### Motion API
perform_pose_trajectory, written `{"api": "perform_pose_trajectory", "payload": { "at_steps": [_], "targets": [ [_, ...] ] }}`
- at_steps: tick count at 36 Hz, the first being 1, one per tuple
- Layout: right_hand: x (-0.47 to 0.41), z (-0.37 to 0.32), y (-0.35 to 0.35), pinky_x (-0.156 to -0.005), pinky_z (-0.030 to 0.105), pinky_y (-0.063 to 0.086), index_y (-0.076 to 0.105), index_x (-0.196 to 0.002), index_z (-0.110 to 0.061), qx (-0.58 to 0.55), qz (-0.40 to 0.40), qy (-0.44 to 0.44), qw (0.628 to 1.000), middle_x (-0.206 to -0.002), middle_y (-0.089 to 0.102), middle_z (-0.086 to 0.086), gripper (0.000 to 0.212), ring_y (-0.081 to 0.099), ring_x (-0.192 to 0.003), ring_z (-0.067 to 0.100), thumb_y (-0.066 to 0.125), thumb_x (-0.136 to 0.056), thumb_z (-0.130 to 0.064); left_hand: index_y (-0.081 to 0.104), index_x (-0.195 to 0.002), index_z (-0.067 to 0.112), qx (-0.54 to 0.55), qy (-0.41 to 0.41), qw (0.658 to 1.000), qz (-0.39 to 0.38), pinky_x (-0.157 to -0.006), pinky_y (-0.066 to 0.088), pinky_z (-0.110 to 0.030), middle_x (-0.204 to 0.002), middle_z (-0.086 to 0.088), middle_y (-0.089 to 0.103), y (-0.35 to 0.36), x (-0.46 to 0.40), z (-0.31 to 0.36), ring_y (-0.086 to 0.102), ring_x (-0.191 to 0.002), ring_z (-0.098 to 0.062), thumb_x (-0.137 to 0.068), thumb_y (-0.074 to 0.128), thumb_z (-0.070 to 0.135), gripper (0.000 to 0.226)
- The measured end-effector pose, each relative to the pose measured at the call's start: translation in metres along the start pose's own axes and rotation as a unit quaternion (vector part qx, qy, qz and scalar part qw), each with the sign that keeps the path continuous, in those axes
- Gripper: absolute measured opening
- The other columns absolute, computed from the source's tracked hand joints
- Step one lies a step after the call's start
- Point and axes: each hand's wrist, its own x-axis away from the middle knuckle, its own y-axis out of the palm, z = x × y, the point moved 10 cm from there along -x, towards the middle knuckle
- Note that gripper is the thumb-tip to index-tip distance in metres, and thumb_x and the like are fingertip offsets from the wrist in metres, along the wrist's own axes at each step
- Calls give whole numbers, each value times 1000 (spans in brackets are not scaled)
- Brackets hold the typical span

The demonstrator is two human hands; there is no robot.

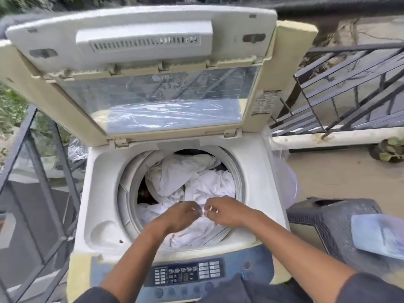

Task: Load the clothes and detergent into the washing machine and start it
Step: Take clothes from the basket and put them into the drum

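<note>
A cream top-loading washing machine (102, 193) stands in front of me with its lid (142, 62) raised upright. White clothes (192, 178) fill the drum. Both hands hover over the front of the drum opening, fingertips meeting. My left hand (181, 215) and my right hand (225, 212) together pinch a small whitish thing (204, 212) between them; it is too small and blurred to identify. The blue control panel (188, 274) with its display and round buttons lies below my forearms.
A dark woven plastic stool (328, 221) stands right of the machine with a pale blue packet (378, 235) on top. Black metal railings (349, 88) run on both sides. A potted plant (389, 149) sits on the floor at far right.
</note>
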Motion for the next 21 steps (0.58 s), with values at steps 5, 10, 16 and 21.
{"api": "perform_pose_trajectory", "payload": {
  "at_steps": [5, 10, 16, 21],
  "targets": [
    [48, 17, -50, -85, 32, 56, 67, -123, -31, -106, 118, -19, 987, -110, 73, -7, 26, 70, -94, 13, 55, -102, -38, 69, -125, 31, 97, 72, 987, 104, -77, 55, -24, -120, 12, 72, -17, 17, 52, 70, -102, -4, -107, 55, 34, 23],
    [92, 52, -92, -85, 37, 57, 70, -112, -35, -130, 241, -22, 962, -100, 76, -10, 21, 69, -92, 12, 56, -96, -37, 71, -118, 36, 117, 106, 977, 147, -90, 61, -40, -116, 18, 72, -22, 17, 102, 72, -98, -6, -103, 60, 36, 19],
    [133, 114, -140, -83, 31, 56, 75, -108, -32, -165, 341, -10, 925, -96, 77, -14, 16, 70, -85, 3, 64, -97, -33, 71, -115, 42, 106, 164, 967, 162, -86, 60, -39, -111, 13, 74, -23, 4, 183, 74, -89, -9, -101, 59, 43, 18],
    [145, 189, -169, -82, 33, 56, 77, -106, -30, -179, 371, 36, 910, -92, 76, -14, 17, 68, -81, 7, 66, -96, -22, 71, -113, 42, 99, 176, 966, 159, -80, 58, -28, -108, 11, 75, -15, -22, 238, 74, -88, -8, -103, 61, 38, 15]
  ]
}}
